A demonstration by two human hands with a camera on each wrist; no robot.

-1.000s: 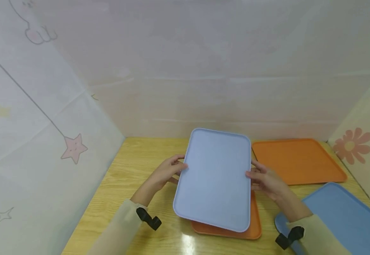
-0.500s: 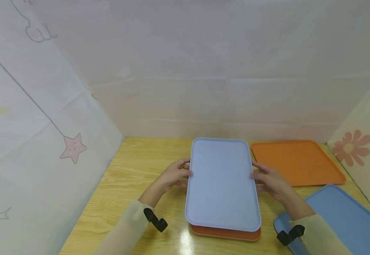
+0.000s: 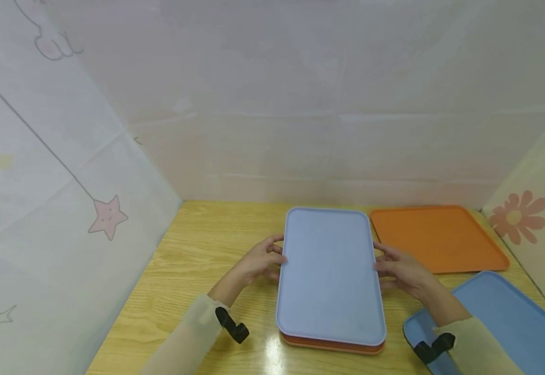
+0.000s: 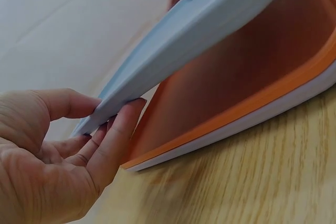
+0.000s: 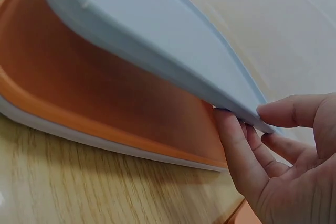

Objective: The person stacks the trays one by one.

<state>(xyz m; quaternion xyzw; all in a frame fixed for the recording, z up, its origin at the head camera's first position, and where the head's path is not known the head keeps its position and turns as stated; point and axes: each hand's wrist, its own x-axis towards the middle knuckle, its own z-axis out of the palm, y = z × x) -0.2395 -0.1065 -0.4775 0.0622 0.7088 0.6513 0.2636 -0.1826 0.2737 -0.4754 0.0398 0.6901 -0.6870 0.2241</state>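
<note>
A pale blue rectangular tray [image 3: 331,276] is held between both hands, above an orange tray [image 3: 333,346]. The left hand [image 3: 260,260] pinches its left long edge, thumb on top and fingers beneath. On the opposite edge the right hand [image 3: 404,271] pinches in the same way. Both wrist views show a gap between the blue tray [image 4: 184,40] and the orange tray [image 5: 105,87], wider at the near end. Under the orange tray lies a whitish tray [image 4: 236,123], whose rim alone shows.
Another orange tray [image 3: 441,239] lies at the back right of the wooden table [image 3: 207,234]. A darker blue tray [image 3: 502,317] lies at the right, partly under the right forearm. Printed cloth walls [image 3: 300,104] stand behind and at the sides.
The pale blue tray has come down and turned from a slant to line up over the orange tray, covering most of it. Both hands have kept their grip and moved slightly right.
</note>
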